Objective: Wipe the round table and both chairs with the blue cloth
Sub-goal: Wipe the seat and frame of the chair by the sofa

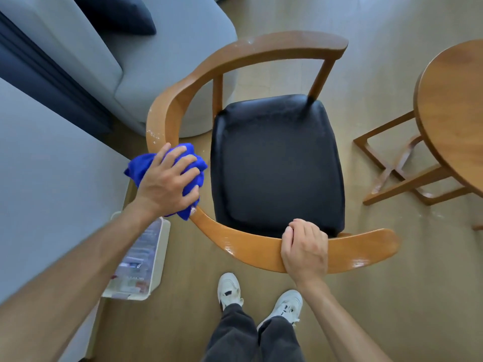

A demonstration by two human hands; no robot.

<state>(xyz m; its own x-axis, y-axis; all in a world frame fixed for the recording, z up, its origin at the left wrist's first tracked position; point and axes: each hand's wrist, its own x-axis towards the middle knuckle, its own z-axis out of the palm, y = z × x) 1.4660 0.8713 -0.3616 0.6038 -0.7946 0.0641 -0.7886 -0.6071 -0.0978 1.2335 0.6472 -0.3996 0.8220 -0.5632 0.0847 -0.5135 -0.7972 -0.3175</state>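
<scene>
Nearest, at six o'clock: two white sneakers (pixel 258 299) on the wood floor (pixel 392 309), dark trousers above them. Just beyond, right hand (pixel 304 250) wrapped over the near stretch of the chair's curved rail (pixel 243 244), fingers curled over its inner edge, apparently bracing the frame. At nine o'clock, left hand (pixel 167 180) laid on the bunched blue cloth (pixel 192 168), fingers spread and bent down over the wad, pressing it onto the rail where the curve turns away. Beside that forearm, on the floor at seven o'clock, a clear plastic bin (pixel 141 262) with blurred contents.

Centre: chair (pixel 277 163) with black padded seat, ringed by the rail. Rail's long line running from the cloth toward eleven, then arcing round to one o'clock; pale specks visible on it just past the cloth and again near twelve, judged unwiped. So, likely next: cloth slid along the arc toward eleven, left hand the nearer by far, right merely steadying.

At three o'clock, well apart from the cloth, round table (pixel 452 113), only its edge and crossed base in view. Second chair not seen. At ten to twelve o'clock, grey sofa (pixel 167 48) with dark cushion (pixel 117 14).
</scene>
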